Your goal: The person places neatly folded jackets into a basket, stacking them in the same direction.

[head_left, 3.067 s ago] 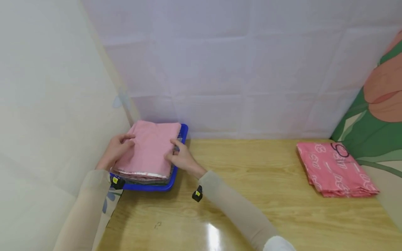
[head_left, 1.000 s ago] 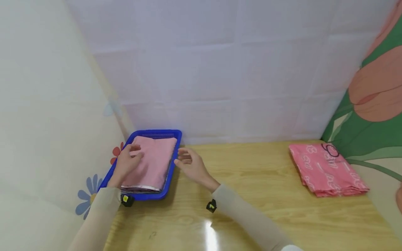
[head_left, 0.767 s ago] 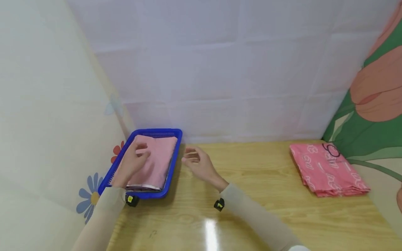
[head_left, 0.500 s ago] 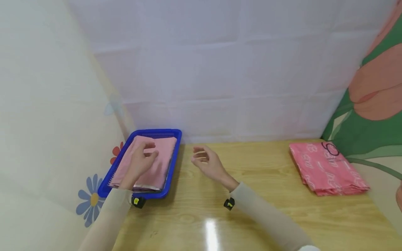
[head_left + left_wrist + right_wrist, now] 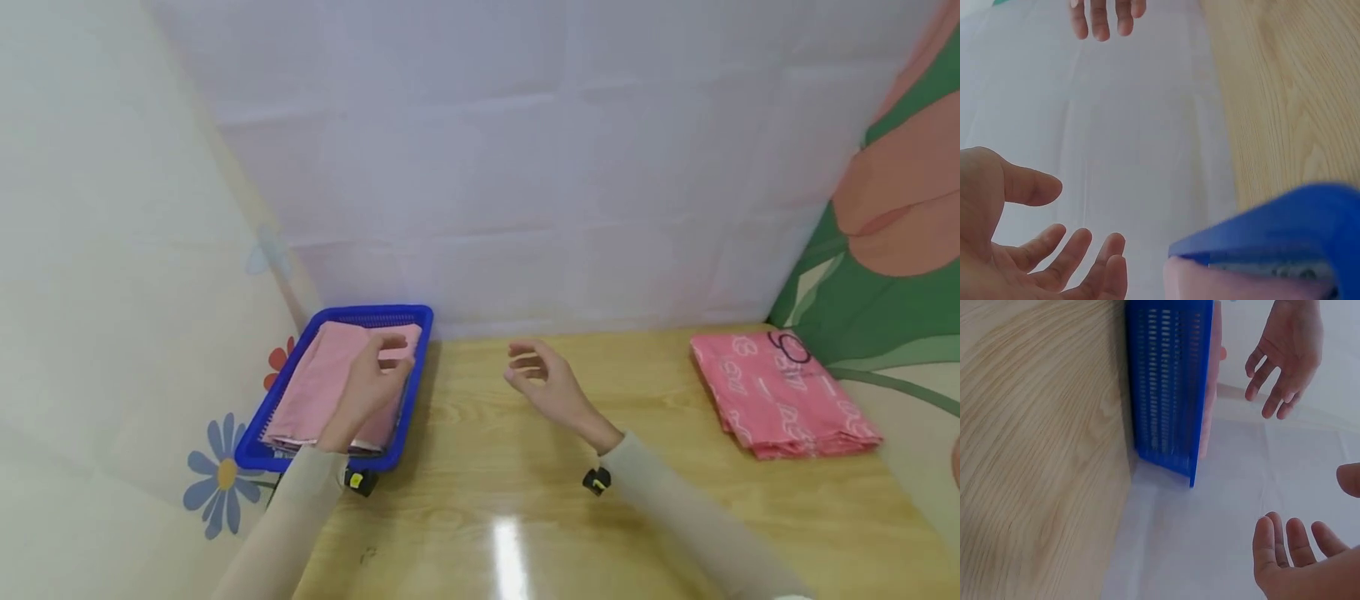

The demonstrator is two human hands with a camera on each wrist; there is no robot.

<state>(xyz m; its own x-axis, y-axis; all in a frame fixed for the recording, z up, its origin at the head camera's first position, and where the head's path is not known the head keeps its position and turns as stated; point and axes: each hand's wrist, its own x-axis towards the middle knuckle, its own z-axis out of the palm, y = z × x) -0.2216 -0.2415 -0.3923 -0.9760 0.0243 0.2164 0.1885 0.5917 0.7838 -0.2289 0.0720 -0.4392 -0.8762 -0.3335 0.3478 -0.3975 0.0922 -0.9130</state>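
A blue plastic basket [image 5: 411, 408] stands at the table's left end, its slotted side showing in the right wrist view. Folded pink cloth [image 5: 318, 383] lies inside it, over other folded fabric at the front edge. My left hand [image 5: 370, 387] hovers over the basket's right part, fingers loosely bent with nothing between them; it hides some of the cloth. Above the wooden table, right of the basket, my right hand [image 5: 551, 387] is held with relaxed fingers and an empty palm. A folded pink cloth with white print [image 5: 783, 396] lies at the right end of the table.
A white sheet [image 5: 487, 167] hangs behind the wooden table [image 5: 465, 467]. Flower-patterned hangings [image 5: 900, 250] rise on the right, and a pale one [image 5: 135, 292] stands close beside the basket on the left.
Both hands have let go of the pink cloth, now lying lower in the basket. They have since drifted right, the right hand past the basket onto the table side. The printed cloth stays put.
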